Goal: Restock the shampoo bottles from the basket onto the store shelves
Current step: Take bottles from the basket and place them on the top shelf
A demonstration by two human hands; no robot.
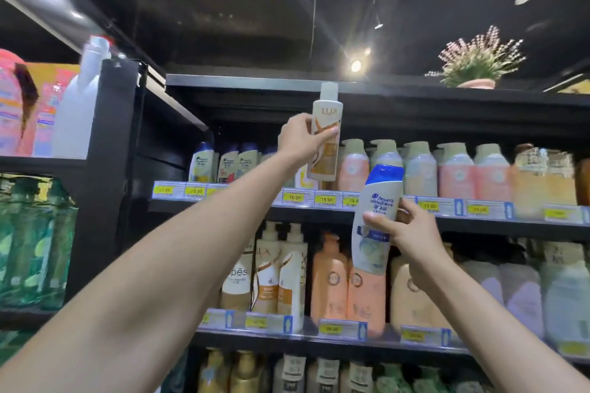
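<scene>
The left hand [301,140] grips a white and gold Lux shampoo bottle [326,132] upright, raised in front of the top shelf [447,215] among pump bottles. The right hand [404,230] holds a blue-capped Head & Shoulders bottle [378,217], tilted slightly, lower, before the price tags [325,199] on that shelf's edge.

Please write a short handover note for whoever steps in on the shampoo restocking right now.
Left hand: holding a white Lux bottle raised in front of the top shelf.
Right hand: holding a Head & Shoulders bottle lower down, not yet at any shelf.
Matching Head & Shoulders stock stands at the top shelf's left end.
Done: cannot tell.
Left: shelve both bottles; the basket is out of view.
</scene>
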